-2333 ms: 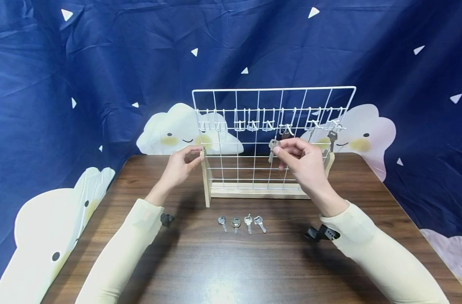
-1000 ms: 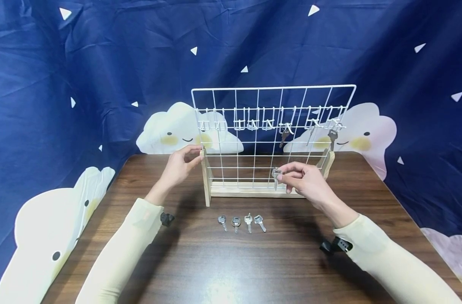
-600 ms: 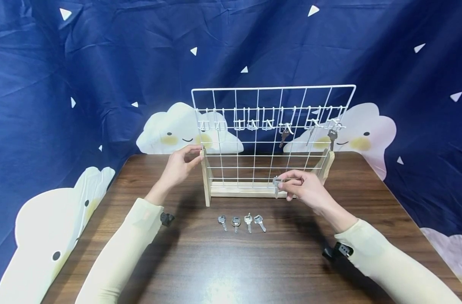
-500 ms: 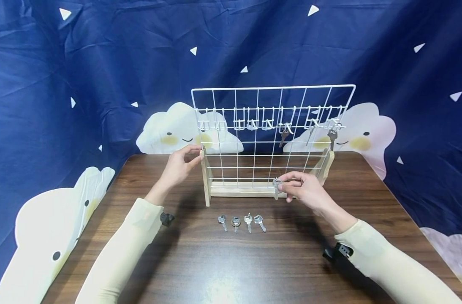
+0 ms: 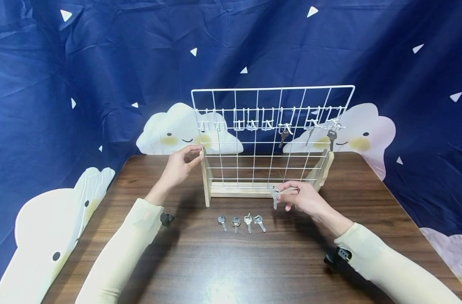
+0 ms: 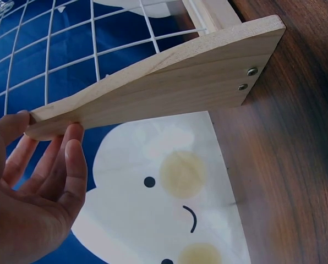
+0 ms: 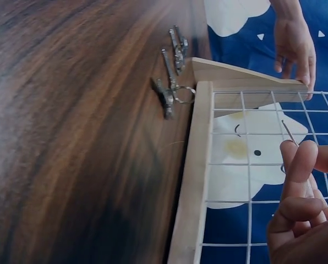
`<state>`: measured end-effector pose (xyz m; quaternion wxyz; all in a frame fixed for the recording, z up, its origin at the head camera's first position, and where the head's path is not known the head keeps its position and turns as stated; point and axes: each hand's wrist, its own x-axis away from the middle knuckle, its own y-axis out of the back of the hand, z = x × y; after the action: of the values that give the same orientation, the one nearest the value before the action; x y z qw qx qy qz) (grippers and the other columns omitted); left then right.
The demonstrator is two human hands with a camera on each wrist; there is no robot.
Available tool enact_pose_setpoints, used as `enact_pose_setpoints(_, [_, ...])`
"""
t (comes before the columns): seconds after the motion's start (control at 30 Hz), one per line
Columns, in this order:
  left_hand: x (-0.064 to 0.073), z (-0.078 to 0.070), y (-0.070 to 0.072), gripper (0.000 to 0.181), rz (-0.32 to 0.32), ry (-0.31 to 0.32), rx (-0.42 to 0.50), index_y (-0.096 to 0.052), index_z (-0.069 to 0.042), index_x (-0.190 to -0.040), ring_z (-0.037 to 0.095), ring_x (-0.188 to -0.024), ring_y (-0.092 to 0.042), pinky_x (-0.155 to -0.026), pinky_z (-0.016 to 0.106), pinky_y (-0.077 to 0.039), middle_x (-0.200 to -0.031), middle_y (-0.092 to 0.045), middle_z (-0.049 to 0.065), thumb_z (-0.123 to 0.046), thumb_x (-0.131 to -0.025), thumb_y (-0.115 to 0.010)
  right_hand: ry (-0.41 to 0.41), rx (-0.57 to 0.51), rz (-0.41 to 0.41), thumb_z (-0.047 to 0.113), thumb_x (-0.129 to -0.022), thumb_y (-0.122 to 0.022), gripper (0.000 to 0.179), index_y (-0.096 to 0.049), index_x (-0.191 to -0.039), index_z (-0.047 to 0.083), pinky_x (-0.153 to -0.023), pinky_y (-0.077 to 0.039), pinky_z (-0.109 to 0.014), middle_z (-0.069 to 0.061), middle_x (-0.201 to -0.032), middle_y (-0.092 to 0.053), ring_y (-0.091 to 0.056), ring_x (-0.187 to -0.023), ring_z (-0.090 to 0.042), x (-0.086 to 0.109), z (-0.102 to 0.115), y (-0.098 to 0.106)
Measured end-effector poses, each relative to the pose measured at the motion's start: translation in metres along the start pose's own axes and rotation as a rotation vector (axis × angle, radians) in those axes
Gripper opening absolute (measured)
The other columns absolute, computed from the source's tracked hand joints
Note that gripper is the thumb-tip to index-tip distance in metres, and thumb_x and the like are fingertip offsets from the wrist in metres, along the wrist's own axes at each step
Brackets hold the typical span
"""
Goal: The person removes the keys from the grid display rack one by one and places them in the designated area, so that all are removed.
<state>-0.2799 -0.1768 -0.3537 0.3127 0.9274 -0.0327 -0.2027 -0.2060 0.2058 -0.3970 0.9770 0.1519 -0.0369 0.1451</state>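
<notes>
My right hand [image 5: 307, 198] pinches a silver key [image 5: 275, 199] between thumb and fingers, low in front of the rack's wooden base. The key's blade points down; in the right wrist view the key [image 7: 288, 132] shows only as a thin edge. My left hand [image 5: 181, 166] grips the upper end of the rack's left wooden side piece [image 6: 169, 82], thumb on one side and fingers on the other. The white wire rack [image 5: 255, 156] stands upright. Several loose keys lie in a row on the table, among them a key [image 5: 259, 222] at the right end.
White hooks line the rack's upper part, such as a hook [image 5: 267, 125] near the middle. Toward the right, keys hang from hooks, including a dark key [image 5: 284, 136] and a key [image 5: 332, 137] at the far right. A blue cloud-patterned cloth [image 5: 231, 42] hangs behind the wooden table [image 5: 178, 261].
My right hand has come down from just below the hooks to near the rack's base, still pinching the key. My left hand has stayed on the side piece.
</notes>
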Motion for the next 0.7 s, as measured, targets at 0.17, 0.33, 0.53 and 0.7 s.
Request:
enact_pose_setpoints(0.17, [0.000,0.000,0.000,0.035,-0.001,-0.004,0.000,-0.065,-0.011,-0.128,0.033,-0.109,-0.071,-0.094,0.042,-0.060,-0.127,-0.069,0.015,-0.022,-0.096,-0.069,-0.025,-0.005,0.010,0.012,-0.088,-0.073,0.040,-0.059,-0.121,-0.005,-0.038,-0.031,-0.014,0.004,-0.078,-0.076,-0.062,-0.053,-0.008,-0.002,-0.008,-0.002])
enact_pose_setpoints(0.33, [0.000,0.000,0.000,0.035,-0.001,-0.012,-0.001,-0.064,-0.011,-0.129,0.032,-0.109,-0.070,-0.095,0.041,-0.059,-0.127,-0.069,0.015,-0.022,-0.096,-0.068,-0.044,-0.013,0.032,0.009,-0.086,-0.073,0.039,-0.059,-0.120,-0.006,-0.039,-0.030,-0.014,0.003,-0.077,-0.075,-0.060,-0.053,-0.007,-0.002,-0.015,-0.006])
enact_pose_setpoints(0.53, [-0.001,0.001,0.000,0.035,-0.003,-0.012,-0.009,-0.065,-0.011,-0.128,0.032,-0.110,-0.070,-0.095,0.042,-0.059,-0.126,-0.070,0.014,-0.023,-0.095,-0.069,-0.072,0.014,0.054,0.009,-0.085,-0.073,0.038,-0.061,-0.119,-0.003,-0.041,-0.031,-0.016,0.001,-0.078,-0.076,-0.060,-0.055,-0.007,-0.005,-0.025,-0.009])
enact_pose_setpoints(0.7, [0.000,0.001,0.000,0.035,-0.005,-0.012,-0.001,-0.064,-0.011,-0.129,0.034,-0.111,-0.069,-0.096,0.046,-0.058,-0.127,-0.069,0.015,-0.023,-0.096,-0.069,-0.102,0.031,0.069,0.011,-0.084,-0.075,0.034,-0.064,-0.115,0.000,-0.041,-0.032,-0.017,-0.007,-0.081,-0.077,-0.060,-0.054,-0.008,-0.007,-0.034,-0.013])
